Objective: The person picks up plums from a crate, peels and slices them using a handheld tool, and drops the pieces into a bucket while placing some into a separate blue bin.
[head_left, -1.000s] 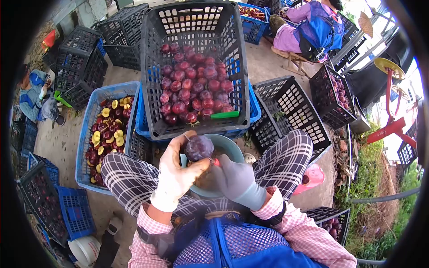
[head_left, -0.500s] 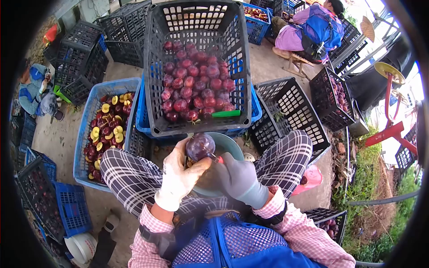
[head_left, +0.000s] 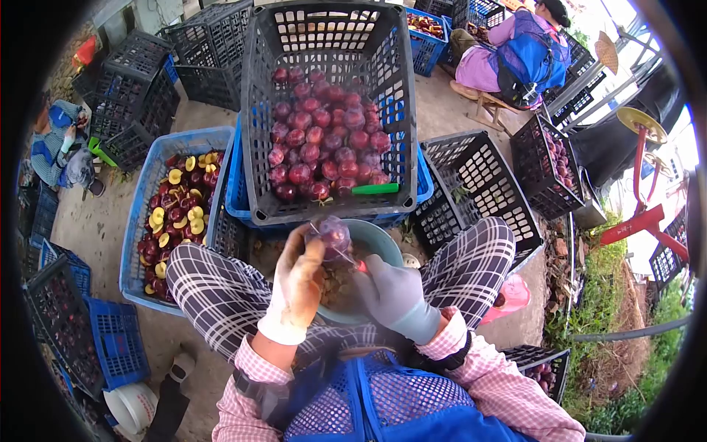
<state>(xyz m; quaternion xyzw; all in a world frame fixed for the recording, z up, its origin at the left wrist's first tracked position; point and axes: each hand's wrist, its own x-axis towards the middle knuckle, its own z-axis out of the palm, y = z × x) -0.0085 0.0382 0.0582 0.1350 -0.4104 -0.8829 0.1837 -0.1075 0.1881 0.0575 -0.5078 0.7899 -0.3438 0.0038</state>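
In my left hand (head_left: 293, 283), in a stained white glove, is a dark purple plum (head_left: 333, 237), slightly blurred and gripped between fingers and thumb. My right hand (head_left: 390, 296), in a grey glove, is closed around a small knife (head_left: 360, 266) with a red handle; its thin blade meets the lower side of the plum. Both hands are above a round grey-green basin (head_left: 384, 239) between my knees, with pale scraps (head_left: 342, 289) inside. Beyond them a black crate (head_left: 256, 147) holds many whole plums (head_left: 324, 136) and a green-handled tool (head_left: 375, 188).
A blue crate (head_left: 132, 214) of cut plums stands left of my knee. Right of the plum crate lies a black crate (head_left: 482, 166). A person in a blue vest (head_left: 532, 55) sits at upper right; another person (head_left: 59, 147) is at far left. A white bucket (head_left: 132, 409) stands lower left.
My left hand has turned, its fingers now reaching higher around the plum. The right hand with the knife stays nearly in place, and the blade shows more.
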